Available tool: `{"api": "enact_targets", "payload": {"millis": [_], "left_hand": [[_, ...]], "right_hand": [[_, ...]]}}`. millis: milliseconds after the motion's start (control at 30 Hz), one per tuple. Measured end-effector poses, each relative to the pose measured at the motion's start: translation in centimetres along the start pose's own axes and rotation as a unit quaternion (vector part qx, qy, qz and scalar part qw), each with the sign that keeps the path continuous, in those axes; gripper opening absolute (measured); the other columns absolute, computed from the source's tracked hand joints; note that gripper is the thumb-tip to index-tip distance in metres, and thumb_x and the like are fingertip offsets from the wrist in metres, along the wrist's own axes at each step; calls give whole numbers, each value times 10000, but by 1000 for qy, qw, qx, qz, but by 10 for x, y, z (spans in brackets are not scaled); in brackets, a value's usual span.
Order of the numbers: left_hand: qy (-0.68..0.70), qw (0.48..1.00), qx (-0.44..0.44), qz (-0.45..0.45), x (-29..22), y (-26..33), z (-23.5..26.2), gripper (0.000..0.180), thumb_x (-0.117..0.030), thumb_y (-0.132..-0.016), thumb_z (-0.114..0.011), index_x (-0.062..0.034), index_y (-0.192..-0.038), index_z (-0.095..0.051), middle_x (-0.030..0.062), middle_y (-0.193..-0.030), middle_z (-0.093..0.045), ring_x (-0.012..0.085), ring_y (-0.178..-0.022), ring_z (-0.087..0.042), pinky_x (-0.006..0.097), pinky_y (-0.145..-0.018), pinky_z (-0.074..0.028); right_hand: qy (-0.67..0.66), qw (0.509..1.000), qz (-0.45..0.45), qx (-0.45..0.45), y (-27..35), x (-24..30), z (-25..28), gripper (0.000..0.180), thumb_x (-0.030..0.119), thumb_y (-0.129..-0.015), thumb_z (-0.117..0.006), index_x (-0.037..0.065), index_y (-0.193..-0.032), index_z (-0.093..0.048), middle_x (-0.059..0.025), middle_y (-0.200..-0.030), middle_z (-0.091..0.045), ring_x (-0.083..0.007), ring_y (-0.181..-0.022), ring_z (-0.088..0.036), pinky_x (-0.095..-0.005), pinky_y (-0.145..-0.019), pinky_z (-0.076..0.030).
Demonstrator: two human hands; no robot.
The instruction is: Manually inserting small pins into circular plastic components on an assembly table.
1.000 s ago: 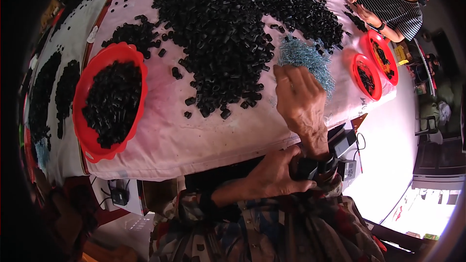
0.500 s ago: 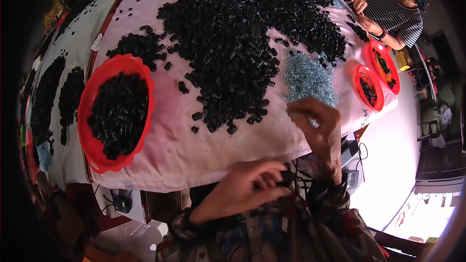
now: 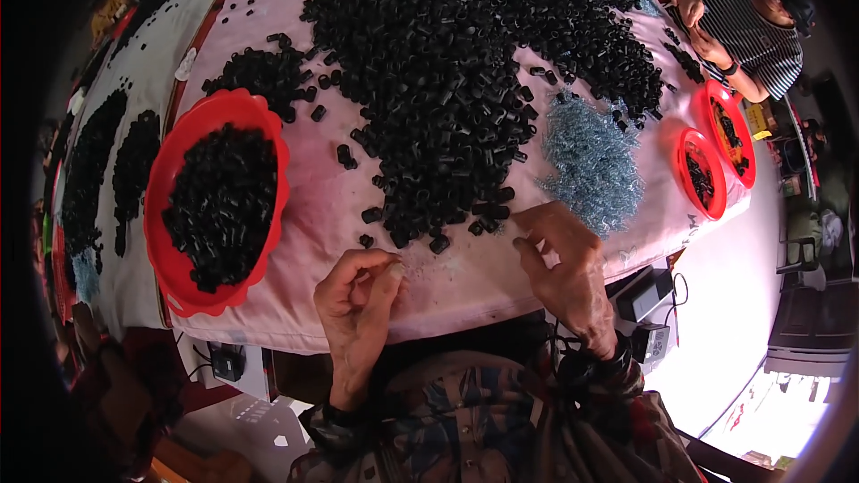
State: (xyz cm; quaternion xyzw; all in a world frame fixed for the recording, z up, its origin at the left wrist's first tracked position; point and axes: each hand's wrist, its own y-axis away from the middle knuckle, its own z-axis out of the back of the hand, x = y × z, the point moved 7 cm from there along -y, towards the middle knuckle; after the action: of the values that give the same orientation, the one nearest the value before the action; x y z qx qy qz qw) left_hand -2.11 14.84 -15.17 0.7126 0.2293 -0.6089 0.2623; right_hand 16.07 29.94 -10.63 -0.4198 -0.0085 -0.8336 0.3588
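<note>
My left hand (image 3: 360, 300) is raised over the front edge of the cloth, with thumb and forefinger pinched together; whatever is between them is too small to name. To its right, my right hand (image 3: 570, 270) has its fingers curled and its thumb and forefinger tips close together; what they hold, if anything, does not show. Those tips are beside the near edge of a large heap of small black tube-like plastic pieces (image 3: 447, 116). Just beyond that hand lies a pile of thin, clear-bluish small pieces (image 3: 592, 165), perhaps springs.
A red scalloped basin (image 3: 168, 273) full of black pieces stands at the left on the pink cloth (image 3: 309, 206). Two smaller red bowls (image 3: 687, 190) are at the right. A co-worker in a striped shirt (image 3: 738, 13) handles something at the far right. Black power adapters (image 3: 644, 293) sit below the table edge.
My left hand has risen from near my body to the cloth's front edge, its fingers now pinched. My right hand has shifted left and down, away from the clear-bluish pile to the black heap's edge.
</note>
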Motion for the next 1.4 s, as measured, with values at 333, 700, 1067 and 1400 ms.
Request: {"api": "enact_targets", "payload": {"millis": [333, 700, 1067, 1400], "left_hand": [[-33, 998, -8, -49, 5, 1, -2, 97, 19, -922, -628, 12, -1019, -636, 39, -829, -645, 67, -700, -595, 206, -607, -467], [-46, 998, 7, -45, 4, 2, -1, 134, 32, -895, -667, 18, -1025, -641, 20, -850, -657, 33, -723, -573, 183, -649, -458], [-82, 992, 19, -89, 1, 1, -6, 140, 35, -881, -680, 1, -1016, -675, 24, -875, -660, 48, -699, -575, 193, -617, -459], [-117, 988, 15, -95, -8, 3, -11, 141, 78, -879, -642, 41, -1013, -663, 28, -870, -623, 51, -725, -539, 190, -644, -431]], "right_hand": [[66, 997, -26, 26, 2, -2, -8, 187, 81, -800, -730, 17, -970, -688, -107, -897, -644, -272, -778, -662, -372, -671, -536], [26, 998, -12, 48, -2, 3, -18, 156, -23, -789, -693, -13, -942, -670, -121, -891, -632, -262, -739, -677, -351, -643, -533], [-15, 999, -18, 30, 3, 4, -10, 130, -91, -784, -658, -38, -901, -635, -128, -906, -654, -243, -764, -708, -317, -615, -556], [-49, 998, -21, 25, 5, -4, -9, 113, -83, -788, -659, -38, -887, -629, -125, -914, -646, -222, -730, -702, -304, -616, -549]]}}
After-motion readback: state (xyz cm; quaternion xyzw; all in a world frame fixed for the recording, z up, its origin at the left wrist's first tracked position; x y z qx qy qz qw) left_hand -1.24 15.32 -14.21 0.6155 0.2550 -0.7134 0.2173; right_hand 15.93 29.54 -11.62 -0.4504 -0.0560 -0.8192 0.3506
